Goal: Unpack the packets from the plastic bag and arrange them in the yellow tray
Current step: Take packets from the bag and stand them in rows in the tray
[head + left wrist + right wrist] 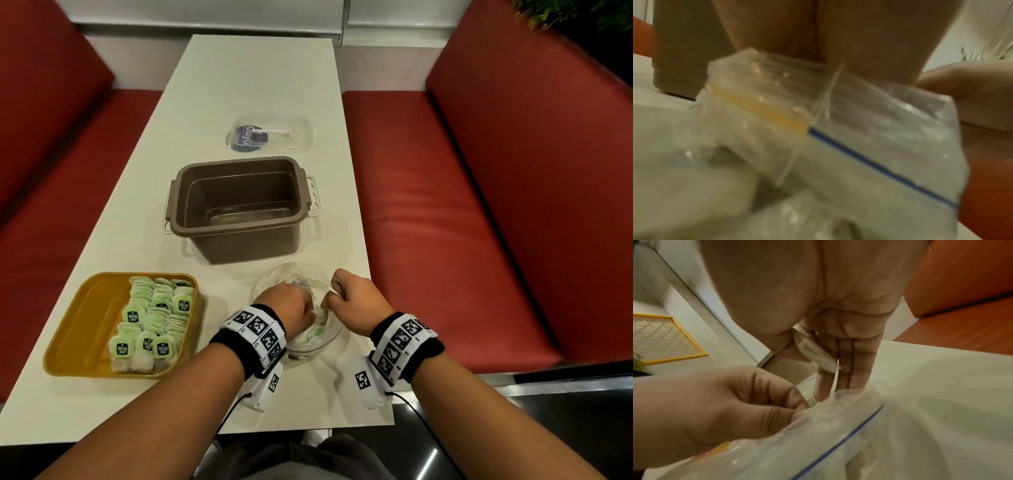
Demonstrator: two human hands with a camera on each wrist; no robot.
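Observation:
A clear zip plastic bag (298,277) lies on the white table between my hands, with a few green packets (315,332) showing inside. My left hand (291,305) is at the bag's mouth, fingers curled on its rim; the left wrist view shows the folded zip rim of the bag (859,146) right under my palm, hiding the fingertips. My right hand (346,294) pinches the opposite rim between thumb and fingers (824,369). In the right wrist view my left hand (725,410) appears as a fist against the bag (859,434). The yellow tray (85,308) at the left holds rows of green packets (154,322).
A brown plastic tub (246,243) stands just beyond the bag, mid-table. Farther back sits a clear lidded container (270,133). Red benches (445,222) flank the table on both sides. The tray's left half is bare.

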